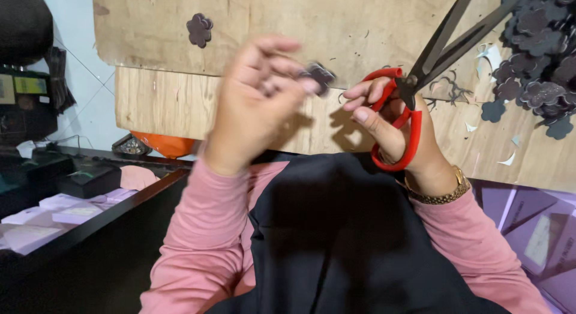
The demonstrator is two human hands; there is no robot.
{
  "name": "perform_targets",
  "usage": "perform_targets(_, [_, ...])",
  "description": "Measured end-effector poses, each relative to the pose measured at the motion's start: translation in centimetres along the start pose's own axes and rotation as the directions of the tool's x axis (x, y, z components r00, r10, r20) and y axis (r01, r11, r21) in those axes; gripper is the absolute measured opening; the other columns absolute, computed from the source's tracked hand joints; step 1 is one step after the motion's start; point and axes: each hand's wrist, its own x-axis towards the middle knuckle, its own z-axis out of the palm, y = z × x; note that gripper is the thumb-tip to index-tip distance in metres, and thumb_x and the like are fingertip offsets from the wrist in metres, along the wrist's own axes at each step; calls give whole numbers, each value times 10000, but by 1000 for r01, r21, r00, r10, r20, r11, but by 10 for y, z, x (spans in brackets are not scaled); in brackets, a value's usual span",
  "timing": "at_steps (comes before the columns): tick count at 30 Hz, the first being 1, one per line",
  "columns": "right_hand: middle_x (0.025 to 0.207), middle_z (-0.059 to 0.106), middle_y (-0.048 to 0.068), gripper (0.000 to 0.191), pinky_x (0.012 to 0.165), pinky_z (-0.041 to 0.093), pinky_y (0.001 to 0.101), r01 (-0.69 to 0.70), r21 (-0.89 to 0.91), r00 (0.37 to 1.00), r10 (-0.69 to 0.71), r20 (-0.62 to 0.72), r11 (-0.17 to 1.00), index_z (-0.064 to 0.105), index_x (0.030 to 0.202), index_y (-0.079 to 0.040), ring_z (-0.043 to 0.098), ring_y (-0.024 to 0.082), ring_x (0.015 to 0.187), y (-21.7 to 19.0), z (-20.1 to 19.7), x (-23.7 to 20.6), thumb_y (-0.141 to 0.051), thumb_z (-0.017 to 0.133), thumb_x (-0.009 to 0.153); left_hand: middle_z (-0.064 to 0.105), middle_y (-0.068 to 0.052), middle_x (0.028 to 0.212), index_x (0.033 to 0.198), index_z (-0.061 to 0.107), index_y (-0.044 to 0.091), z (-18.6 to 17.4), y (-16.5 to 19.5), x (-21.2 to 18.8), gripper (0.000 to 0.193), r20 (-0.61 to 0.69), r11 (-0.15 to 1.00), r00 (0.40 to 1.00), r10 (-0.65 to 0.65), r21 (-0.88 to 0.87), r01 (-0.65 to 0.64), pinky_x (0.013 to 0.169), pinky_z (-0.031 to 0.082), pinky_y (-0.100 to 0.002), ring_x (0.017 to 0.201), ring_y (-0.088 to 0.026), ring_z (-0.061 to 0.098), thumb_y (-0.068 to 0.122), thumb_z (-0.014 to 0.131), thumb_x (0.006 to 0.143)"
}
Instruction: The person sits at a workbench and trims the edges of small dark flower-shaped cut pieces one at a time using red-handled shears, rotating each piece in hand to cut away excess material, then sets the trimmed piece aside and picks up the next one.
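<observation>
Between the left hand's (252, 104) fingertips sits a small dark flower-shaped cutout (318, 75), above the plywood board (180, 104). Beside it, the right hand (396, 125) grips red-handled black scissors (420, 80), blades parted, pointing toward the dark flower pile (540, 56). Trimming seems underway; turning the cutout into the blades needs care.

**Flower cut-out and scissors held above the board**

A small dark flower-shaped cut-out (318, 75), slightly blurred, is pinched at the left hand's fingertips above the wooden board's front edge. Just right of it, red-handled scissors (420, 80) sit in the right hand, black blades parted and pointing up toward the board's far right corner.
</observation>
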Motion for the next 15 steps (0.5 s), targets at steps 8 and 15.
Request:
perform_targets(8, [1093, 576, 39, 229, 840, 447, 251, -105, -177, 994, 102, -24, 979, 522, 1086, -61, 538, 94, 966, 15, 22, -1, 18, 711, 985, 636, -34, 1080, 1363, 524, 18, 0, -62, -25, 452, 77, 988, 986, -146, -34, 149, 835, 559, -187, 952, -65, 675, 15, 740, 966])
perform_targets(15, [1101, 573, 33, 237, 872, 501, 257, -79, -145, 991, 61, -122, 986, 506, 1072, -74, 587, 106, 1005, 31, 14, 10, 27, 695, 972, 655, -56, 1086, 1220, 631, 72, -50, -62, -33, 482, -44, 503, 957, 287, 857, -112, 1009, 470, -416, 1081, -268, 612, 114, 863, 800])
